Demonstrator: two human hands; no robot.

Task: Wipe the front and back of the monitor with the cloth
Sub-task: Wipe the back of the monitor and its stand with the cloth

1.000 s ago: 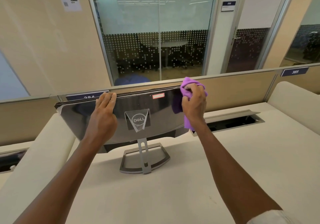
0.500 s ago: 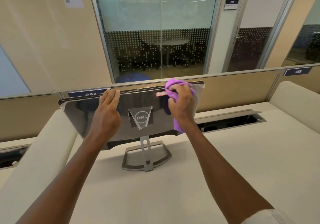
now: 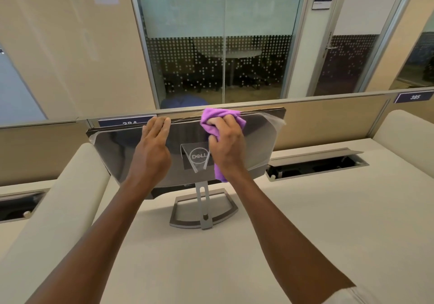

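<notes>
A dark monitor [image 3: 258,139] stands on a silver stand [image 3: 203,212] with its glossy back, bearing a logo, turned toward me. My left hand [image 3: 152,148] lies flat on the upper back left of centre, fingers straight and reaching the top edge. My right hand [image 3: 226,144] grips a bunched purple cloth [image 3: 211,121] and presses it against the top middle of the back, just above the logo. A tail of cloth hangs below my wrist. The screen side is hidden.
The monitor sits on a cream desk [image 3: 305,233] backed by a tan partition [image 3: 328,118]. An open cable tray [image 3: 317,165] lies to the right of the monitor, another at the far left [image 3: 18,205]. Cushioned dividers [image 3: 58,200] flank the desk. Glass walls stand beyond.
My right hand slid the cloth leftward along the top of the monitor's back, from the right edge to the middle. My left hand stayed flat on the back.
</notes>
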